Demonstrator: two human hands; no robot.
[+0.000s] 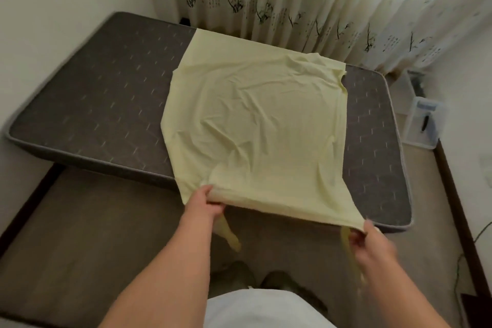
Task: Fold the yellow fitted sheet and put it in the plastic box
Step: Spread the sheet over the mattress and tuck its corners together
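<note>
The pale yellow fitted sheet (255, 125) lies folded into a broad strip across the dark grey mattress (101, 104), reaching from the curtain side to the near edge. My left hand (205, 201) grips the sheet's near left corner, lifted off the mattress. My right hand (368, 241) pinches the near right corner at the mattress edge. Elastic hem ends dangle below both hands. A clear plastic box (422, 125) stands on the floor to the right of the mattress, by the wall.
Patterned curtains (306, 2) hang behind the mattress. A second clear container (403, 92) sits behind the plastic box. A dark baseboard (452, 189) and a cable run along the right wall. Brown floor (93, 234) lies in front of the mattress, with my feet below.
</note>
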